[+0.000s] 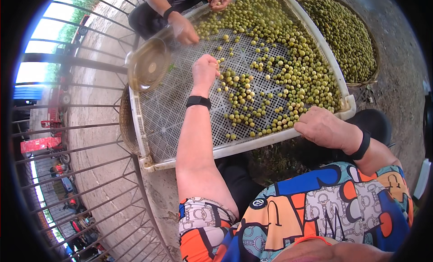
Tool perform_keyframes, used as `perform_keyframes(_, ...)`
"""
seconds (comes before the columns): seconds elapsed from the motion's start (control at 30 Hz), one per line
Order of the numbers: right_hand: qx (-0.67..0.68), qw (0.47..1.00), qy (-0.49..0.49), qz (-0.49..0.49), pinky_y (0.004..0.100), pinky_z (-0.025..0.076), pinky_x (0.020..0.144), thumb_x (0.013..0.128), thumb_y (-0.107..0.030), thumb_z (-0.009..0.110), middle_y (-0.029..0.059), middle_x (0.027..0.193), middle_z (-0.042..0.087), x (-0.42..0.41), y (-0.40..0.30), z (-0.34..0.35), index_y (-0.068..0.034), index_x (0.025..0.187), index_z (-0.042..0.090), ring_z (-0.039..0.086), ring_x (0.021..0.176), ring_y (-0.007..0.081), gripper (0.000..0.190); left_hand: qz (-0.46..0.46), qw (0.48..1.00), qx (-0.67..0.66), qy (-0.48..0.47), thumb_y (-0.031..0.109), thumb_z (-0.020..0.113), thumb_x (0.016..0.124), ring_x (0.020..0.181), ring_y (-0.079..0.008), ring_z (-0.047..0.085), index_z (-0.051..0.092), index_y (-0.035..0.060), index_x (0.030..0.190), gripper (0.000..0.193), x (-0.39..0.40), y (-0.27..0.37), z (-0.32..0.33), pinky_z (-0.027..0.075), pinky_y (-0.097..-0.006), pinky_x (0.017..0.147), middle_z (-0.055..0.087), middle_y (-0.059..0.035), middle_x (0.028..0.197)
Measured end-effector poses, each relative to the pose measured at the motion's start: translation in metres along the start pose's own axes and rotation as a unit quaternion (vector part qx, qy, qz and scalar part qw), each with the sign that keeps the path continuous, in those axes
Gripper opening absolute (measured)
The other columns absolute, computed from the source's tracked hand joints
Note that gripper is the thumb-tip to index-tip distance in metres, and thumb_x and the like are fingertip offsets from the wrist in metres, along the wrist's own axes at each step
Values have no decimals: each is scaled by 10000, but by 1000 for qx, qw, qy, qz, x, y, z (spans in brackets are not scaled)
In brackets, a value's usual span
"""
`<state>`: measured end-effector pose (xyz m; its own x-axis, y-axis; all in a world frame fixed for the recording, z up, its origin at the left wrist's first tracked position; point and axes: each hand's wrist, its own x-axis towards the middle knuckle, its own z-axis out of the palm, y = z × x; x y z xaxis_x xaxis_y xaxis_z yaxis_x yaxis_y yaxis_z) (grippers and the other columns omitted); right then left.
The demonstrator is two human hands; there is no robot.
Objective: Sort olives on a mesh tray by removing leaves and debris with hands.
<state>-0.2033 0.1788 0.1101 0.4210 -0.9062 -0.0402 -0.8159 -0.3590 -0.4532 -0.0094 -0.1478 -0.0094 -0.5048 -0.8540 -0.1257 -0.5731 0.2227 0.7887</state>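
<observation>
Small round green and yellowish fruits (pixel 306 70) lie on a white perforated plastic tray (pixel 162 113), thickest along its far and right sides. My left hand (pixel 205 70) is over the middle of the tray, fingers drawn together beside a loose group of fruits; whether a fruit is between the fingertips cannot be told. Near the tray's front right corner, my right hand (pixel 316 128) has curled fingers at the rim, next to the fruits, and its grasp is hidden. A dark band is on each of my wrists.
Another person's hands (pixel 184 28) are at the tray's far side, one holding a small fruit. A clear plastic bowl (pixel 149 65) is at the tray's left edge. A round basket heaped with green fruits (pixel 338 38) stands beyond the right side. Metal bars (pixel 94 126) run along the left.
</observation>
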Motion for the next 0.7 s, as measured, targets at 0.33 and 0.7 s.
perform_keyframes(0.33,-5,1000,1,-2,404,481,603,769,-93,579,76,732,560,0,1,2,-94,767,532,601,696,286,47,100,976,190,-39,188,739,695,784,-305,683,773,128,748,88,-3,16,13,537,-397,771,715,-125,796)
perform_keyframes(0.7,-16,1000,-9,5,366,453,682,764,-88,623,48,717,532,-2,1,3,-88,774,535,576,703,240,89,104,953,284,-15,168,696,779,752,-284,674,718,60,827,120,-2,9,7,524,-406,707,702,-134,802)
